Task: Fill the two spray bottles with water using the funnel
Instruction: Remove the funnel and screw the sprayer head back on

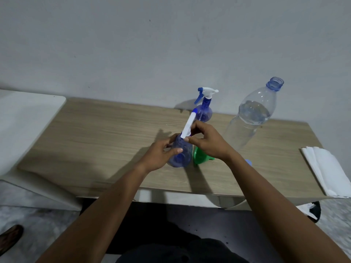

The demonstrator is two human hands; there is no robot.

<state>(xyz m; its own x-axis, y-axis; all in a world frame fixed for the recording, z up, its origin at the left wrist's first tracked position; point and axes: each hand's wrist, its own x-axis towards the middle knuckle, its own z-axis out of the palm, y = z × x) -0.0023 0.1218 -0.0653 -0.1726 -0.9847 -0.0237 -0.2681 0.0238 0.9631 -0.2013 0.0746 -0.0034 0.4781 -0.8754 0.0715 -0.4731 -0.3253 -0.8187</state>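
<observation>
Rightward, the uncapped large bottle (248, 118) stood part-filled with water. At the table's (95, 130) middle, the left hand (159, 156) gripped the near spray bottle (180, 156); the right hand (207, 143) pinched its white spray head (188, 126), whose long axis slanted up and away.

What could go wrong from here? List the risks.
1. The large water bottle stands uncapped close to the right forearm. A bump could tip it and spill water toward the tissues.
2. The right hand pinches the spray head just above the green funnel, which may get knocked aside.
3. The near spray bottle, gripped by the left hand, could tilt while twisted.
</observation>
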